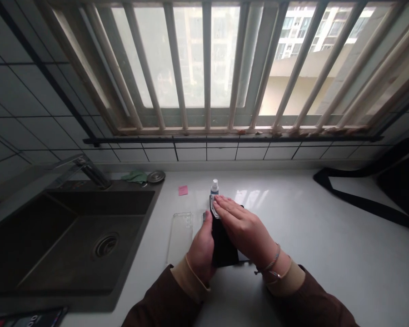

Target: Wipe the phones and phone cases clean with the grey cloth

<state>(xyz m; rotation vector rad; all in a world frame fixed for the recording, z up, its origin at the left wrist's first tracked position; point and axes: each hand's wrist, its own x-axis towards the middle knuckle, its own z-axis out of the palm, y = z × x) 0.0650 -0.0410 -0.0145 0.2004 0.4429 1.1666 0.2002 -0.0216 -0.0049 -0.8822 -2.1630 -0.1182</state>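
My left hand is closed around the left edge of a black phone, thumb along its side. Across the upper part of the phone lies my right hand, its fingers together and pressing a small white cloth against the screen. Much of the phone and cloth is hidden under the right hand. Just beyond stands a small spray bottle with a white cap. To the left, a clear phone case lies flat on the counter. A small object beside the left thumb is mostly covered.
A dark sink with a faucet takes up the left side. A green cloth and a metal drain strainer sit behind it. A pink note lies on the white counter. A black strap trails at right.
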